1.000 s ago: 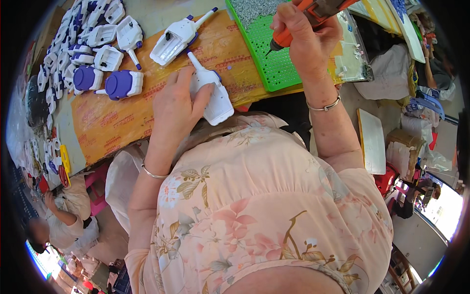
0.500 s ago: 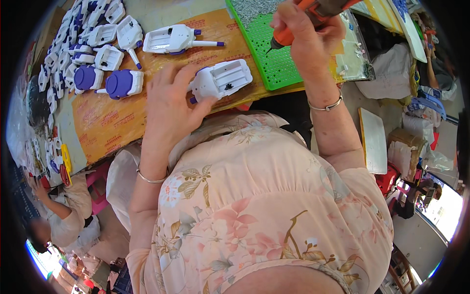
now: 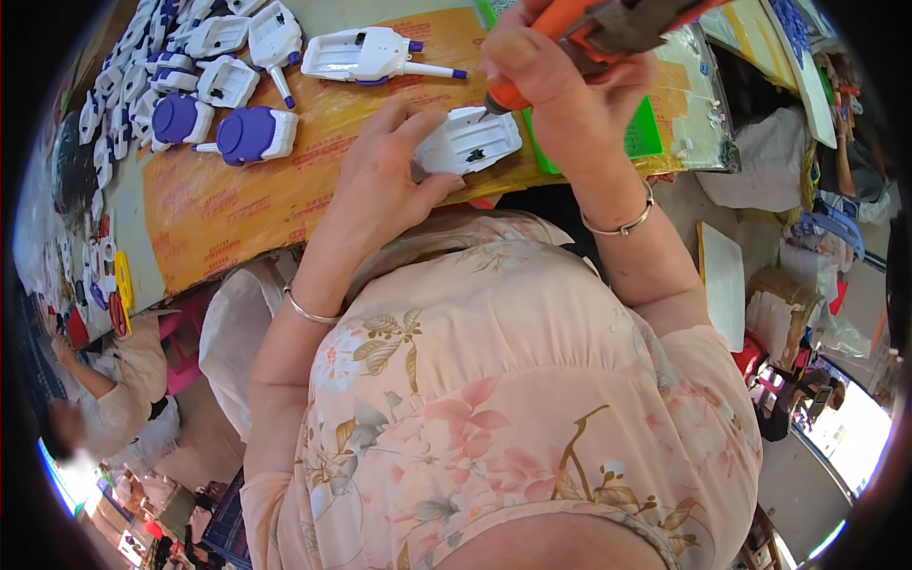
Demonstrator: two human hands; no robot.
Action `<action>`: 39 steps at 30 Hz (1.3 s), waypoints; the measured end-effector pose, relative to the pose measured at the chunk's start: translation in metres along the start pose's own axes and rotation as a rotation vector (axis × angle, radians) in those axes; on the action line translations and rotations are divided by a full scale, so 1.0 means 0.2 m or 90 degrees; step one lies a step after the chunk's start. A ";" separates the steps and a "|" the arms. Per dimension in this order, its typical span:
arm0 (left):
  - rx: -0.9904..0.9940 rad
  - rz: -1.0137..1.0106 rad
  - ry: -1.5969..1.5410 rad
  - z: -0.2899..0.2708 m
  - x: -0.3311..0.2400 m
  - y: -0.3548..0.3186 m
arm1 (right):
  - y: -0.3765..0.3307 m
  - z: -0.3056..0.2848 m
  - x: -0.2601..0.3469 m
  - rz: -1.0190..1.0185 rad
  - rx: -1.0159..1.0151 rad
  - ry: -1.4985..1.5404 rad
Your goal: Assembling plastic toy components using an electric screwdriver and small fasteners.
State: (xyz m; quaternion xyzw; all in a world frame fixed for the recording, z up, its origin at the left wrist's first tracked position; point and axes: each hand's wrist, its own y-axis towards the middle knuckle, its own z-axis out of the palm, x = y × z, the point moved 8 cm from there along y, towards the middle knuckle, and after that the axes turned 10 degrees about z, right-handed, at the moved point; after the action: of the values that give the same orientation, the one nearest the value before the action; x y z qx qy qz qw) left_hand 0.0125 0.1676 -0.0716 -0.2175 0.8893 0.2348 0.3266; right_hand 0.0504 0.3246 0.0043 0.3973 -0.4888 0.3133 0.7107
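My left hand (image 3: 385,171) is closed around one end of a white plastic housing (image 3: 484,138), which lies open side up near the table's front edge. In my right hand (image 3: 575,100) is an orange and dark power screwdriver (image 3: 560,24). Its bit points down at the housing's inner rim; whether it touches a screw is too small to tell. Beyond my left hand lies another white housing (image 3: 356,55) with a long purple-tipped stem. Partly behind my right forearm is a green perforated tray (image 3: 643,133).
A heap of white and purple housings (image 3: 152,57) covers the table's far left. Two with round purple covers (image 3: 244,136) lie nearer. Brown tape-covered board (image 3: 214,218) lies under the work. Another person (image 3: 114,389) sits at the left, and a white sack (image 3: 755,161) stands at the right.
My right hand has brought the screwdriver left and down, from above the green tray to the housing. My left hand and the housing have shifted slightly right in view.
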 end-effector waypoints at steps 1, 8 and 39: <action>-0.001 -0.001 -0.001 0.00 0.00 0.00 | 0.00 0.01 -0.03 0.017 0.013 0.045; 0.014 -0.036 -0.032 0.01 0.01 0.00 | 0.02 0.04 -0.10 0.040 0.039 0.048; -0.010 -0.030 -0.039 0.01 0.02 0.03 | 0.23 -0.31 -0.03 -0.217 0.160 0.395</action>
State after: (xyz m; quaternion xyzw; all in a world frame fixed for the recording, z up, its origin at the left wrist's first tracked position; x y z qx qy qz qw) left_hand 0.0078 0.1721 -0.0737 -0.2336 0.8719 0.2402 0.3572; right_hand 0.0380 0.4007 -0.0021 0.4433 -0.1348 0.3534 0.8127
